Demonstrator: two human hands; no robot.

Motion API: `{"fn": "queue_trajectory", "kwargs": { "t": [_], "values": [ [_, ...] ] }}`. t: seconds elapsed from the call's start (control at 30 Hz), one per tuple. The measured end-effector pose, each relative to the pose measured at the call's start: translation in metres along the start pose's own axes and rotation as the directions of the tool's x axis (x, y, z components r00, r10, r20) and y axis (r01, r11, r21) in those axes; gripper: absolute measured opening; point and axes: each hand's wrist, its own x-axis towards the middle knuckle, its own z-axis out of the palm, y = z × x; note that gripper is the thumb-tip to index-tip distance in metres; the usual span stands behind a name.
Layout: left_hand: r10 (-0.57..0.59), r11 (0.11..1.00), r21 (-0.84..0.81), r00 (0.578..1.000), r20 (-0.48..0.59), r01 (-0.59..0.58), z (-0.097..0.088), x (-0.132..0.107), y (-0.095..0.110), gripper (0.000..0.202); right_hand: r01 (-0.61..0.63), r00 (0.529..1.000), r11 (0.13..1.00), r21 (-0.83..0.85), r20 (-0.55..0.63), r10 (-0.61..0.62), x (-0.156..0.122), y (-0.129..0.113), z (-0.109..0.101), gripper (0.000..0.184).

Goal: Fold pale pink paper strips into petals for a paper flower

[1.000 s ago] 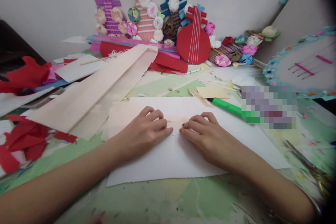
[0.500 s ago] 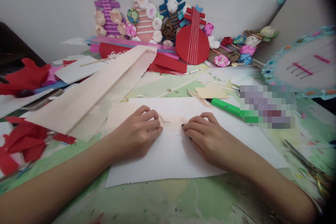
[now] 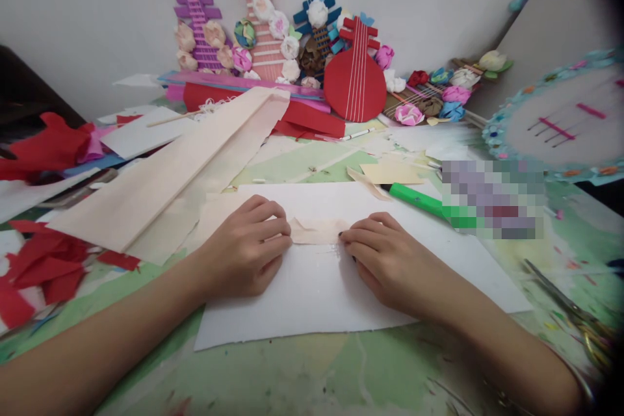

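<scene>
My left hand (image 3: 246,248) and my right hand (image 3: 383,257) rest on a white sheet (image 3: 316,292) in front of me. Between their fingertips lies a small cream paper strip (image 3: 316,231), creased and flat on the sheet. Both hands have their fingers curled and pressed together on the ends of that strip. A larger cream piece (image 3: 214,218) lies under my left hand's far side.
A green marker (image 3: 419,201) lies just right of the sheet. Scissors (image 3: 570,312) lie at the right edge. A long cream folded paper (image 3: 170,169) and red scraps (image 3: 39,266) are at left. Paper instruments and flowers (image 3: 355,75) line the wall. A round decorated board (image 3: 560,123) stands at right.
My left hand slid left, away from my right hand, so more of the cream strip shows between them. My right hand barely moved.
</scene>
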Motion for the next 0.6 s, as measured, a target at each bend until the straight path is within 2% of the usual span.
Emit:
{"fn": "queue_trajectory", "kwargs": {
  "t": [0.07, 0.13, 0.2, 0.23, 0.3, 0.4, 0.53, 0.6],
  "values": [
    [-0.047, 0.997, -0.066, 0.998, -0.049, 0.044, 0.004, 0.001, 0.004, 0.017, -0.027, 0.998, 0.999, 0.02, -0.06, 0.028, 0.0, 0.001, 0.001, 0.02],
    [-0.172, 0.98, -0.112, 0.984, -0.05, 0.165, 0.011, 0.004, 0.006, 0.026, -0.088, 0.983, 0.993, 0.075, -0.156, 0.099, 0.001, 0.005, 0.004, 0.017],
    [-0.352, 0.929, -0.121, 0.936, 0.003, 0.35, 0.019, 0.007, 0.004, 0.035, -0.181, 0.945, 0.974, 0.14, -0.251, 0.212, 0.003, 0.009, 0.01, 0.017],
    [-0.432, 0.893, -0.125, 0.901, 0.036, 0.433, 0.023, 0.008, 0.002, 0.039, -0.236, 0.929, 0.956, 0.176, -0.248, 0.275, 0.005, 0.012, 0.014, 0.02],
    [-0.51, 0.837, -0.154, 0.851, 0.126, 0.525, 0.028, 0.011, -0.003, 0.04, -0.342, 0.904, 0.915, 0.217, -0.19, 0.383, 0.01, 0.015, 0.021, 0.03],
    [-0.571, 0.765, -0.216, 0.794, 0.208, 0.607, 0.029, 0.016, -0.008, 0.03, -0.433, 0.889, 0.854, 0.288, -0.02, 0.457, 0.017, 0.014, 0.026, 0.035],
    [-0.657, 0.654, -0.276, 0.71, 0.254, 0.704, 0.021, 0.023, -0.004, 0.016, -0.445, 0.879, 0.789, 0.423, 0.037, 0.476, 0.023, 0.009, 0.023, 0.018],
    [-0.682, 0.593, -0.324, 0.674, 0.285, 0.737, 0.016, 0.026, 0.0, 0.009, -0.46, 0.864, 0.727, 0.51, 0.07, 0.498, 0.023, 0.007, 0.021, 0.009]
  ]
}}
